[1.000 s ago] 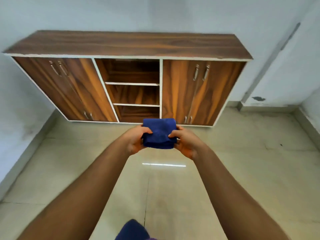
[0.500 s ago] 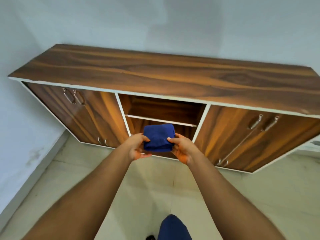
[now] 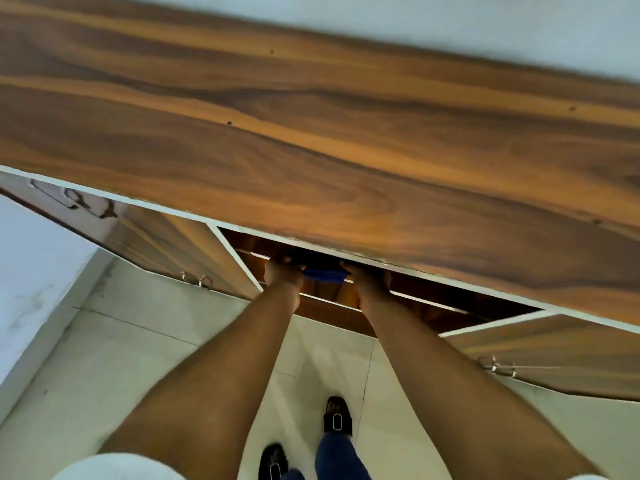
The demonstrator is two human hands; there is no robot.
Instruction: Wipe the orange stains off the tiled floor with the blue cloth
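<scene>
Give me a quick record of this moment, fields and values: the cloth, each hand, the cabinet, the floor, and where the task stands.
cloth: folded blue cloth held at the open middle section of the cabinet, partly hidden under the top edge
left hand: left hand grips the cloth's left side
right hand: right hand grips the cloth's right side
cabinet: wooden cabinet, shelves in the middle, doors either side closed
floor: pale tiled floor; no orange stains in view
feet: black shoes on the tiles
task state: no wiping under way
</scene>
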